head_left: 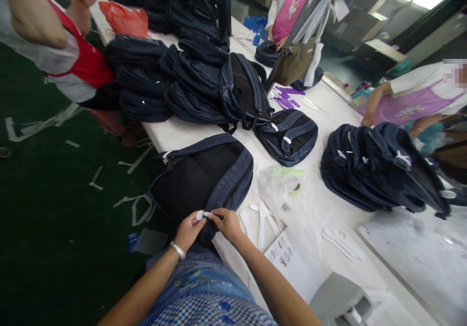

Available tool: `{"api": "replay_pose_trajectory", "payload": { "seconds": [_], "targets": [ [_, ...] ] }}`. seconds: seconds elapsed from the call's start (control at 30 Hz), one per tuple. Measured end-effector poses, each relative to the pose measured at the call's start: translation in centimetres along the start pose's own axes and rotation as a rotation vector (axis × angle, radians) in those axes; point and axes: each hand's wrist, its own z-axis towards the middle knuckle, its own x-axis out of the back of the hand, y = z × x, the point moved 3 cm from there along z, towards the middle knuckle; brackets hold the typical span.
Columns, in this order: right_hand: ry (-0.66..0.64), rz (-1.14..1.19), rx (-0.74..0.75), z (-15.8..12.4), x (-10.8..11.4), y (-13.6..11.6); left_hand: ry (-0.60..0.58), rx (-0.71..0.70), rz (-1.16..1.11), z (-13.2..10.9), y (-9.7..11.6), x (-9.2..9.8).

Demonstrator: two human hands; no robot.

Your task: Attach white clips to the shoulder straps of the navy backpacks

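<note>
A dark navy backpack (189, 177) lies on the table edge in front of me with its black back panel and padded straps facing up. At its near end my left hand (190, 232) pinches a small white strip (199, 215) beside a dark strap. Close against it, my right hand (226, 223) pinches the other white end next to the same strap. Both hands are closed, their fingertips nearly touching. Whether the strip passes fully around the strap is hidden by the fingers. Loose white strips (261, 224) lie on the table to the right of my right hand.
Stacked navy backpacks (197, 80) fill the table's far side, with more (379, 165) at the right. A clear plastic bag (272, 190), a handwritten sheet (288, 258) and a grey device (337, 297) lie nearer. Several co-workers stand around the table; scraps (140, 209) litter the green floor.
</note>
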Motion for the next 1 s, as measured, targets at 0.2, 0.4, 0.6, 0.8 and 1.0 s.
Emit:
{"api": "replay_pose_trajectory", "payload": {
  "seconds": [0.2, 0.4, 0.6, 0.8, 1.0],
  "targets": [
    [-0.033, 0.012, 0.059, -0.3, -0.3, -1.5, 0.064, 0.0, 0.053, -0.2, -0.2, 0.8],
    [-0.083, 0.169, -0.104, -0.7, -1.6, -0.5, 0.059, 0.029, 0.026, -0.3, -0.3, 0.5],
    [-0.031, 0.011, -0.148, -0.5, -1.5, -0.9, 0.097, 0.166, -0.113, -0.6, -0.6, 1.4],
    [-0.046, -0.189, -0.191, -0.2, -1.2, -1.7, 0.208, 0.345, -0.291, -0.9, -0.9, 1.4],
    [-0.062, -0.205, -0.231, 0.2, -1.1, -1.3, 0.171, 0.348, -0.315, -1.1, -0.7, 1.3]
  ]
}}
